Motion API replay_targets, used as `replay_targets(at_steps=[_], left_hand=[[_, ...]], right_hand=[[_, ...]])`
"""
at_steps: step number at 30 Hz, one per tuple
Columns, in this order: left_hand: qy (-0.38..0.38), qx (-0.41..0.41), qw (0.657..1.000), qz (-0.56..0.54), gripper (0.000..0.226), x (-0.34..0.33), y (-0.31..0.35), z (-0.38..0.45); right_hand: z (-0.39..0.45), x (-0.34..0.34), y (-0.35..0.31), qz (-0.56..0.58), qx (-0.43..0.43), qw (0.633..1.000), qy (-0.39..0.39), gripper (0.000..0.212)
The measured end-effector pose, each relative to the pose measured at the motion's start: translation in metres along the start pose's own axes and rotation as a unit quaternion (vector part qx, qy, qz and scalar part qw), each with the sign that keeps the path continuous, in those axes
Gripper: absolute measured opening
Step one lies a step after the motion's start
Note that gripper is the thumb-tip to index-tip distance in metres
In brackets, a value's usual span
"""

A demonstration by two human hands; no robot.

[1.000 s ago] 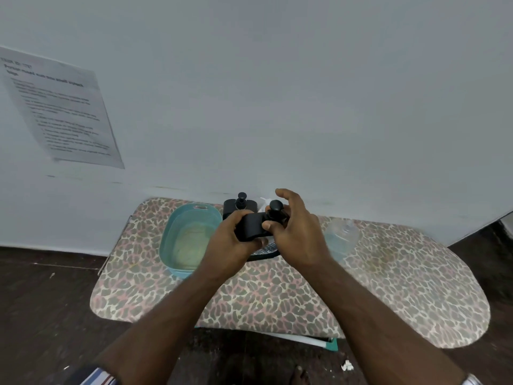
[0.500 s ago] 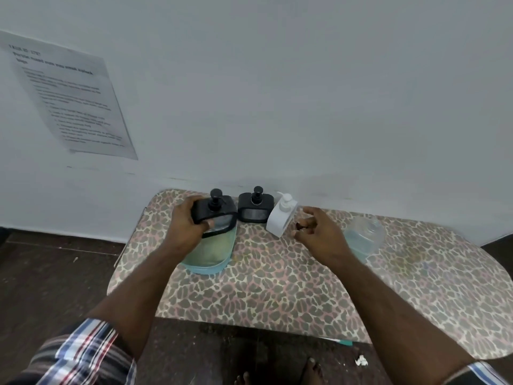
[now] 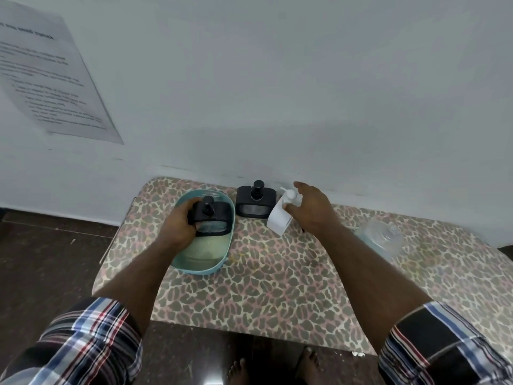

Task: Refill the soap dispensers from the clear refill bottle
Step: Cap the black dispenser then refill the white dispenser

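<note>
Leopard-print table (image 3: 277, 287) is set against a white wall. One black dispenser (image 3: 212, 219) is gripped by the left hand (image 3: 180, 226) over one teal basin (image 3: 194, 262). The right hand (image 3: 311, 209), fingers spread, touches one white dispenser (image 3: 279, 220); a second black dispenser (image 3: 255, 202) stands between. One clear refill bottle (image 3: 380, 240) lies rightward; the near edge is bare.

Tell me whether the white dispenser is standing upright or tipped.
Tipped. The white dispenser leans with its pump head toward the wall and its base angled out, while the right hand reaches open around it.
</note>
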State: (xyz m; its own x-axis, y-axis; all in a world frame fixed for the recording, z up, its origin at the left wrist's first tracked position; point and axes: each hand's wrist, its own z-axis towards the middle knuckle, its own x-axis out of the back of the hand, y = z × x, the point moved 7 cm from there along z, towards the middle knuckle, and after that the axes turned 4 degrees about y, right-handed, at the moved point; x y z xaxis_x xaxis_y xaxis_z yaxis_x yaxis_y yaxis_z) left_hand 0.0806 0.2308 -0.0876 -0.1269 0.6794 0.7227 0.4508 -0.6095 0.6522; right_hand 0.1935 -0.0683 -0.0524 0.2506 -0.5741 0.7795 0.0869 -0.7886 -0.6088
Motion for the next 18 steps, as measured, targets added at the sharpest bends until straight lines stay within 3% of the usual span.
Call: replay_targets(at_steps=[5,9,12,14,16,18], left_hand=[[0.031,-0.012,0.998,0.047,0.064,0.008,0.01,-0.004],[0.051,0.004,0.999,0.015,0.06,0.021,0.024,-0.017],[0.185,0.015,0.982,-0.046,0.049,0.054,0.036,-0.029],[0.222,-0.027,0.97,-0.094,0.043,0.062,0.066,-0.05],[0.111,-0.086,0.984,-0.11,0.042,0.035,0.107,-0.074],[-0.071,-0.109,0.987,-0.096,0.071,-0.015,0.138,-0.101]], right_hand=[[0.008,-0.006,0.003,-0.01,0.018,0.999,0.029,0.025],[-0.003,0.003,-0.002,-0.001,0.021,0.999,0.026,0.021],[-0.018,0.018,-0.01,0.023,0.025,0.999,0.011,0.015],[-0.031,0.034,-0.02,0.038,0.032,0.999,-0.002,0.01],[-0.047,0.056,-0.033,0.053,0.036,0.998,0.001,0.01],[-0.061,0.079,-0.047,0.059,0.041,0.997,0.02,0.009]])
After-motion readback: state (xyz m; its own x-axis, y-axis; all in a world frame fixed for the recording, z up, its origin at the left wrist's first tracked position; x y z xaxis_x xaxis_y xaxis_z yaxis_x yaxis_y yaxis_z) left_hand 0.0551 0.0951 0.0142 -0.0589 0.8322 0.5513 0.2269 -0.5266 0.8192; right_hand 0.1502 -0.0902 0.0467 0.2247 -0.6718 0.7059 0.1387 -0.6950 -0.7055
